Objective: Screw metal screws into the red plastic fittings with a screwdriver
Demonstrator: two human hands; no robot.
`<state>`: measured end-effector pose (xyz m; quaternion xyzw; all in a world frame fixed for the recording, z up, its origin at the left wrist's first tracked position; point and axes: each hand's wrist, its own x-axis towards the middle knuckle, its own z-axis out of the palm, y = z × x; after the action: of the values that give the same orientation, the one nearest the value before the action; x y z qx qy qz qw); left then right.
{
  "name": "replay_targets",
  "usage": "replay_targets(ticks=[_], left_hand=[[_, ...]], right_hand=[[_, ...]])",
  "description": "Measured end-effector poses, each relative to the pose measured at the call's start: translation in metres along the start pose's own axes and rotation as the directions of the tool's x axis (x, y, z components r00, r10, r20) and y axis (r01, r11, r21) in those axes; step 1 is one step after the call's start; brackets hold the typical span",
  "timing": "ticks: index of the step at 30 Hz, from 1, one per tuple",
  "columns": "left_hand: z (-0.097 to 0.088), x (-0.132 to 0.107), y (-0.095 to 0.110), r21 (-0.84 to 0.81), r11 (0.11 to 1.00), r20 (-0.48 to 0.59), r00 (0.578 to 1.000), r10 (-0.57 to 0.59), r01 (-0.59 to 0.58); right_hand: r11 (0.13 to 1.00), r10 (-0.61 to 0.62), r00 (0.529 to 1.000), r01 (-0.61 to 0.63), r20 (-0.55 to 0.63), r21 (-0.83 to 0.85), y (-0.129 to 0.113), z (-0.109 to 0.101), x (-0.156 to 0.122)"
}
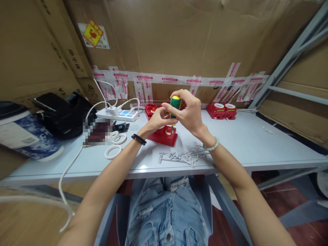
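Note:
My right hand (191, 111) is wrapped round the green and yellow handle of a screwdriver (175, 106), which stands almost upright. Its metal shaft points down at the front right corner of a red block-like part (161, 138). At the lower part of the handle, the fingers of my left hand (159, 120) close on the screwdriver too. Both hands partly cover the red part, which has white rings in it. Whether a screw sits under the tip is too small to tell. Nearer to me lie several small screws (176, 156) and a metal T-shaped tool (171, 159).
White rings (113, 152) lie left of my hands. A white power strip (118, 114) with cables stands behind them. More red parts (221, 111) with white tops sit at the back right. Far left are a black bag (64, 116) and a large patterned cup (28, 133). Cardboard walls the table's back.

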<state>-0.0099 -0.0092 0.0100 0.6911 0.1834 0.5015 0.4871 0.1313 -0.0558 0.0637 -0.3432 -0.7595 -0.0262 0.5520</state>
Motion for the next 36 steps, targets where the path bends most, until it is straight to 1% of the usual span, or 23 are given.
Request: replay_targets(ticks=[2, 4, 6, 7, 8, 10, 12, 13, 14, 16, 19, 21, 22, 23, 24, 25, 27, 29, 30, 32, 35, 36], left_hand=[[0.000, 0.000, -0.001, -0.006, 1.000, -0.019, 1.000, -0.006, 0.006], [-0.002, 0.000, -0.002, -0.040, 0.999, -0.010, 1.000, -0.003, 0.003], [-0.003, 0.000, -0.003, -0.067, 0.998, 0.032, 1.000, 0.001, 0.002], [-0.004, 0.000, -0.003, -0.069, 0.998, 0.059, 0.998, 0.001, 0.003], [-0.004, 0.000, -0.003, -0.064, 0.998, 0.081, 0.997, 0.001, 0.004], [-0.003, 0.001, -0.002, -0.052, 0.999, 0.086, 0.996, 0.006, -0.001], [-0.001, 0.001, 0.000, -0.044, 0.999, 0.040, 0.999, 0.017, -0.015], [0.000, 0.000, 0.001, -0.033, 0.999, 0.013, 1.000, 0.018, -0.018], [0.001, 0.000, 0.002, -0.017, 1.000, -0.008, 1.000, 0.013, -0.013], [0.002, 0.000, 0.003, 0.012, 1.000, -0.024, 1.000, -0.005, 0.005], [0.001, -0.001, 0.002, 0.008, 1.000, 0.004, 1.000, -0.006, 0.006], [-0.001, 0.000, 0.001, -0.004, 1.000, 0.039, 0.999, 0.018, -0.017], [-0.003, 0.000, 0.000, -0.007, 1.000, 0.058, 0.998, 0.026, -0.026], [-0.004, 0.000, -0.001, -0.012, 0.999, 0.072, 0.997, 0.035, -0.034], [-0.004, 0.001, -0.002, -0.019, 0.999, 0.077, 0.996, 0.043, -0.042], [-0.005, 0.001, -0.003, -0.028, 0.998, 0.071, 0.996, 0.051, -0.049], [-0.004, 0.002, -0.004, -0.037, 0.998, 0.038, 0.998, 0.051, -0.049], [-0.002, 0.002, -0.004, -0.031, 0.999, 0.014, 1.000, 0.027, -0.027], [-0.001, 0.002, -0.003, -0.030, 0.999, 0.006, 1.000, 0.019, -0.019], [0.000, 0.001, -0.002, -0.044, 0.998, -0.010, 0.999, 0.034, -0.034], [0.000, 0.001, 0.000, -0.076, 0.994, -0.029, 0.997, 0.073, -0.075], [0.000, 0.001, 0.000, -0.075, 0.995, -0.022, 0.997, 0.072, -0.073]], right_hand=[[1.000, 0.004, 1.000, -0.004, 0.016, 0.000, 0.000, 0.000, 0.000], [0.994, -0.023, 0.995, 0.012, 0.095, 0.111, 0.002, -0.005, 0.000], [0.972, -0.058, 0.981, 0.014, 0.184, 0.235, 0.004, -0.010, 0.001], [0.964, -0.068, 0.976, 0.011, 0.207, 0.266, 0.005, -0.011, 0.001], [0.964, -0.070, 0.976, 0.013, 0.205, 0.267, 0.005, -0.011, 0.001], [0.980, -0.055, 0.991, 0.030, 0.126, 0.197, 0.003, -0.008, 0.001], [0.993, -0.050, 0.997, 0.044, 0.053, 0.106, 0.000, -0.002, -0.001], [0.996, -0.049, 0.998, 0.045, 0.049, 0.075, -0.002, -0.001, -0.002], [0.997, -0.048, 0.996, 0.044, 0.069, 0.063, -0.003, 0.000, -0.003], [0.994, -0.049, 0.990, 0.035, 0.133, 0.103, -0.002, -0.004, -0.003], [0.964, -0.080, 0.971, 0.018, 0.224, 0.266, 0.003, -0.015, 0.000], [0.944, -0.095, 0.958, 0.001, 0.269, 0.329, 0.007, -0.019, 0.002], [0.947, -0.089, 0.961, 0.000, 0.261, 0.322, 0.008, -0.019, 0.003], [0.957, -0.074, 0.971, 0.005, 0.227, 0.290, 0.008, -0.018, 0.004], [0.971, -0.054, 0.984, 0.013, 0.167, 0.237, 0.008, -0.016, 0.004], [0.984, -0.035, 0.995, 0.017, 0.096, 0.176, 0.008, -0.013, 0.003], [0.998, -0.012, 1.000, 0.013, -0.019, 0.069, 0.005, -0.007, 0.002], [1.000, -0.008, 0.999, 0.008, -0.053, 0.013, 0.003, -0.005, 0.001], [1.000, -0.011, 0.999, 0.012, -0.042, 0.008, 0.002, -0.007, 0.001], [0.999, -0.022, 0.999, 0.021, 0.029, 0.048, 0.002, -0.013, 0.001], [0.981, -0.031, 0.982, -0.005, 0.185, 0.191, 0.005, -0.023, 0.003], [0.974, -0.030, 0.976, -0.020, 0.216, 0.227, 0.007, -0.025, 0.004]])
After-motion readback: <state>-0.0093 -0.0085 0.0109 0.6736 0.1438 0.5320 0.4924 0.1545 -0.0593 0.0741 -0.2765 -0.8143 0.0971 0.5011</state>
